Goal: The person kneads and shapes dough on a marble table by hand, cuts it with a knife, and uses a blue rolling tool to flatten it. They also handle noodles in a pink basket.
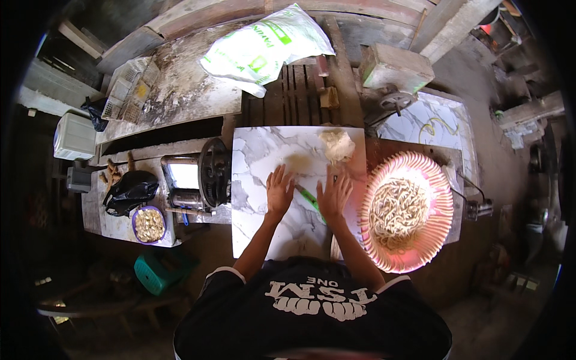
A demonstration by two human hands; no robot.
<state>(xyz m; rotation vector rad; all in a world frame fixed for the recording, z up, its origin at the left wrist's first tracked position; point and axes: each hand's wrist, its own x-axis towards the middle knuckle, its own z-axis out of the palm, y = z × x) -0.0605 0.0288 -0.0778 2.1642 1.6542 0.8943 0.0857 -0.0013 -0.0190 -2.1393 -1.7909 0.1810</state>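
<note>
My left hand (279, 191) lies palm down on a white marble-patterned board (255, 156), its fingers stretched out. My right hand (334, 197) rests flat on the same board with its fingers spread, a little way to the right. Whether anything lies under either palm is hidden. Between the hands, a slim green-handled tool (308, 197) slants across the board; its far part passes close to the right wrist. A pale lump of dough (337, 146) sits just beyond my right fingertips, near the board's far right corner.
A pink ribbed basket (438, 210) at right holds many pale dough strips. On the left stand a roller machine with a dark wheel (214, 173), a black bag (132, 191) and a purple-rimmed bowl (162, 237). A white-green sack (267, 48) lies behind; a green stool (157, 273) stands lower left.
</note>
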